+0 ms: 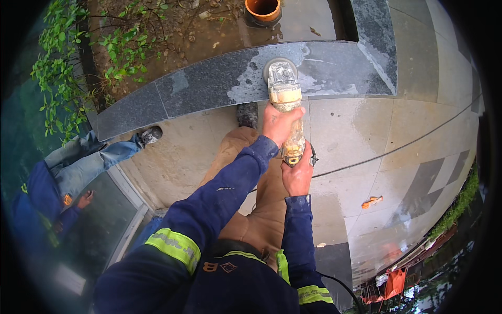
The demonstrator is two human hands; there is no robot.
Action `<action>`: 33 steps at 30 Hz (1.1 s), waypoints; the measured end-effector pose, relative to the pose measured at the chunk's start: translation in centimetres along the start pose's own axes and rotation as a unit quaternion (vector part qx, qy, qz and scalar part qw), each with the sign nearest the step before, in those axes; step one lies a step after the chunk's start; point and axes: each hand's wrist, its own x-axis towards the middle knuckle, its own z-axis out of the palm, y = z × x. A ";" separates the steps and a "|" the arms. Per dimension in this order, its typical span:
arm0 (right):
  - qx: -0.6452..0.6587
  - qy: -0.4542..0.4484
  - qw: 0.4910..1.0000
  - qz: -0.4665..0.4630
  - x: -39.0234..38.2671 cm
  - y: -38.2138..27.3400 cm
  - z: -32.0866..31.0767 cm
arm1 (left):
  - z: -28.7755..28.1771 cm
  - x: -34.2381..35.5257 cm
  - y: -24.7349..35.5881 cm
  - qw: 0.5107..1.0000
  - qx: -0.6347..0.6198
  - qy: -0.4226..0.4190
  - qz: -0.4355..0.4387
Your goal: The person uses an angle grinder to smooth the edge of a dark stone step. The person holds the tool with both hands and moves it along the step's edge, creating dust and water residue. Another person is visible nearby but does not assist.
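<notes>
A dust-caked yellow angle grinder [285, 94] has its round head over the wet dark grey stone coping [198, 78], apparently resting on it. My left hand [277, 123] is wrapped round the tool's body behind the head. Below it, my right hand [297, 172] grips the rear end, where a black cord shows beside the fingers. Whether the disc is spinning cannot be told from this view.
Behind the coping, muddy water surrounds an orange pipe [261, 10], with leafy branches [57, 89] at left. A co-worker's legs [112, 157] are at left. A cable [381, 154] and small orange object [372, 201] lie on the paving [345, 131].
</notes>
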 end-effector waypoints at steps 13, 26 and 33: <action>0.015 0.014 1.000 -0.008 -0.2 -0.1 0.4 | -0.2 0.4 -0.2 0.999 0.002 -0.009 -0.036; 0.001 0.003 1.000 0.006 -0.5 0.2 0.4 | -0.5 0.0 -0.5 1.000 0.026 0.003 -0.015; 0.015 0.021 1.000 0.002 0.2 0.8 0.0 | 0.6 0.4 -0.5 1.000 -0.002 -0.029 0.004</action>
